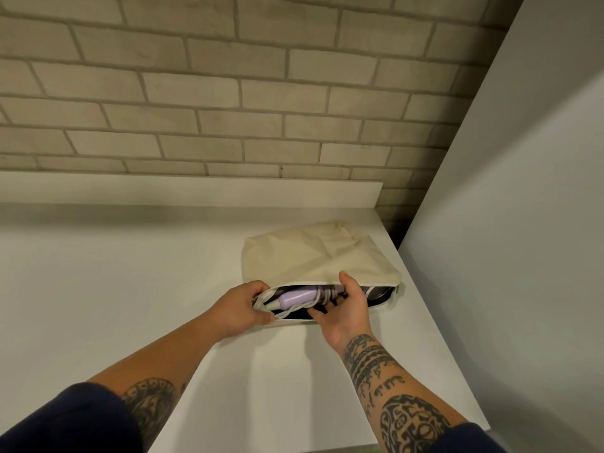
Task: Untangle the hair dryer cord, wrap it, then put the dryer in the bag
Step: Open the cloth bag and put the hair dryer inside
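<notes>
The cream cloth bag [313, 256] lies near the right edge of the white worktop [130, 273], its mouth facing the person. The lilac hair dryer [295, 297] sits just inside that mouth, with the white cord [323, 294] wound around its body. The left hand [243, 305] pinches the left corner of the mouth. The right hand [343, 305] has its thumb over the upper lip and its fingers reaching inside, and I cannot tell whether they hold the dryer or only spread the cloth. A slack strand of cord trails by the left corner; pushing the dryer deeper could snag it on the lip and likely loosen the wrap. The bag could also slide towards the right edge if pushed.
</notes>
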The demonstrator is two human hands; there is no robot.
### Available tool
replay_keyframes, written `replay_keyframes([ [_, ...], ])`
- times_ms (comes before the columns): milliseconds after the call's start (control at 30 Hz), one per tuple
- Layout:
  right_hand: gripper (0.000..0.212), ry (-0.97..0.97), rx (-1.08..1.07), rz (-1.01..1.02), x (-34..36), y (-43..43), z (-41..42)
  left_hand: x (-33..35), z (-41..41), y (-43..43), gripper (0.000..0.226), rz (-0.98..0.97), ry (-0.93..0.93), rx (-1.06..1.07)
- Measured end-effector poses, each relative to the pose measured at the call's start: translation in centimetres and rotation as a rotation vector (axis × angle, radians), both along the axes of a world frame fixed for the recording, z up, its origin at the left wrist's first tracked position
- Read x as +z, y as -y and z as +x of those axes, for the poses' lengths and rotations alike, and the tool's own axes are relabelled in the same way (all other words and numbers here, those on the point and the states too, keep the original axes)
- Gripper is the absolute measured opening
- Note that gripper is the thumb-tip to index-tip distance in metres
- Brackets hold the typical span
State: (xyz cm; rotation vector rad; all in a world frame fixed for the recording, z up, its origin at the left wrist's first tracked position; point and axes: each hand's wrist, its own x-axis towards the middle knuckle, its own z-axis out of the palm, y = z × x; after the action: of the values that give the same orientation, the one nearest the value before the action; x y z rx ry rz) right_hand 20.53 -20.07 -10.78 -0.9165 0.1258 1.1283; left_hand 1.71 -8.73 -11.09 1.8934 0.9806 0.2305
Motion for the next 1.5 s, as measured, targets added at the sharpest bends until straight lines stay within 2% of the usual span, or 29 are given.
replay_keyframes([
  [67,0.049,0.064,0.060,-0.028,-0.1,0.1,0.3,-0.2,-0.1,0.0,0.025,0.024,-0.017,0.011],
  [100,0.049,0.085,0.064,-0.067,0.1,-0.1,0.4,-0.4,-0.2,0.0,0.025,0.040,-0.024,0.019],
  [233,0.020,0.114,0.013,-0.258,0.5,-0.1,1.4,-0.9,-0.5,0.0,0.023,0.057,-0.029,0.038],
  [333,0.022,0.099,0.007,-0.282,0.6,0.1,2.0,-1.3,-0.9,0.1,0.022,-0.005,0.002,0.068],
  [400,0.021,0.080,-0.009,-0.281,0.6,0.2,2.4,-1.4,-1.3,0.2,0.024,-0.117,0.064,0.095],
  [500,0.010,0.123,0.016,-0.326,0.8,0.4,1.9,-1.9,-1.9,0.2,0.037,-0.193,0.112,0.127],
  [567,0.011,0.356,0.075,-0.442,0.5,0.4,1.0,-2.0,-2.1,0.3,0.039,-0.171,0.099,0.149],
  [633,0.017,0.757,0.201,-0.471,-0.1,0.3,-0.5,-2.2,-2.0,0.3,0.037,-0.142,0.084,0.175],
  [700,0.009,1.215,0.419,-0.431,-0.9,0.2,-1.7,-2.4,-2.1,0.1,0.034,-0.130,0.081,0.205],
  [767,0.020,1.608,0.605,-0.336,-1.4,-0.3,-2.4,-2.6,-2.3,0.1,0.033,-0.129,0.097,0.221],
  [867,0.039,1.909,0.782,-0.272,-1.3,-1.1,-2.7,-2.9,-2.4,0.2,0.035,-0.152,0.138,0.219],
  [900,0.044,1.958,0.823,-0.289,-1.1,-1.4,-2.7,-2.9,-2.5,0.3,0.037,-0.167,0.162,0.218],
  [1033,0.040,2.000,0.959,-0.344,-0.4,-2.8,-1.8,-3.1,-3.1,0.3,0.043,-0.261,0.265,0.209],
  [1167,0.037,2.168,1.067,-0.373,0.0,-4.1,-1.6,-3.2,-3.1,0.4,0.040,-0.283,0.278,0.240],
  [1367,0.019,2.355,0.944,-0.330,0.1,-4.1,-1.1,-2.9,-3.1,-0.1,0.039,-0.285,0.343,0.385],
  [1500,0.023,2.392,0.971,-0.385,0.5,-4.4,-0.9,-2.0,-2.4,-0.5,0.033,-0.301,0.401,0.421],
])
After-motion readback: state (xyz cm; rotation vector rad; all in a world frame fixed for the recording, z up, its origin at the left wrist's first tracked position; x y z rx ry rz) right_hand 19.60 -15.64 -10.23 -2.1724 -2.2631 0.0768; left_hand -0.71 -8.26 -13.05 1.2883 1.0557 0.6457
